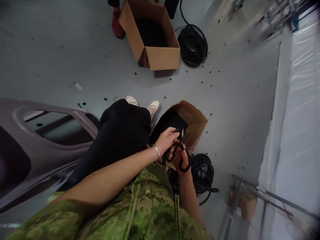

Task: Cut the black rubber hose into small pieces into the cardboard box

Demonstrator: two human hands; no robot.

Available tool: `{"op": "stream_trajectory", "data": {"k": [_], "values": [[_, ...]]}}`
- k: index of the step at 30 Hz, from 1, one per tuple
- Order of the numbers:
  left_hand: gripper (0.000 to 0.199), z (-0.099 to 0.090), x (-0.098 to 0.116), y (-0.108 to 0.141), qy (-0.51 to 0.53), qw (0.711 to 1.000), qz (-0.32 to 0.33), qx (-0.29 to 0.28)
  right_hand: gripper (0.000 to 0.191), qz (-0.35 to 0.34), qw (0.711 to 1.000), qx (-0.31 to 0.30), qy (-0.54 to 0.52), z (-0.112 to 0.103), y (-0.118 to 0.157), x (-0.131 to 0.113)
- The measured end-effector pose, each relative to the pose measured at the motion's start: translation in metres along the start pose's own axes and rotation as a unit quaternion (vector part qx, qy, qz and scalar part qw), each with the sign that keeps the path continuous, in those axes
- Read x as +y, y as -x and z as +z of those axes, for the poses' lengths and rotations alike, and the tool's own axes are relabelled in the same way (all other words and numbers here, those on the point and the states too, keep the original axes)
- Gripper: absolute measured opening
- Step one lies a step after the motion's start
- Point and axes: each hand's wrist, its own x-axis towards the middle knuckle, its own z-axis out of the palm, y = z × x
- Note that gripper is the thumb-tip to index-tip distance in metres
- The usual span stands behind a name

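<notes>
My right hand [180, 157] is closed around the black loop handles of a pair of scissors [185, 165], whose short bright blade points up and away from me. Close beside it, my left hand [168, 138] pinches a dark piece of black hose [177, 130] near the blade; its exact shape is hard to make out. A black length [164, 160] hangs below my left wrist. Both hands are over the near edge of an open cardboard box [196, 121] with many small black pieces [173, 120] inside.
Coiled black hose [205, 171] lies right of the box. Farther off stand another cardboard box [162, 58] of black pieces, a second hose coil [192, 45] and a person's red shoe [117, 25]. A grey car body panel [55, 116] is at left, a metal frame [260, 190] at right.
</notes>
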Motion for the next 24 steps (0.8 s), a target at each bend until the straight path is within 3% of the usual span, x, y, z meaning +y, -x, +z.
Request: {"op": "stream_trajectory", "data": {"k": [5, 13, 24], "values": [[0.015, 0.000, 0.002, -0.001, -0.003, 1.000, -0.005, -0.018, 0.061, -0.038, 0.999, 0.008, 0.007, -0.009, 0.001, -0.008], [0.011, 0.002, 0.002, -0.003, -0.058, 0.998, 0.012, -0.038, 0.054, -0.056, 0.966, -0.023, 0.250, -0.032, -0.002, -0.022], [0.019, -0.001, -0.004, -0.007, -0.107, 0.993, 0.034, -0.034, 0.054, -0.049, 0.957, -0.050, 0.280, -0.039, -0.008, -0.029]]}}
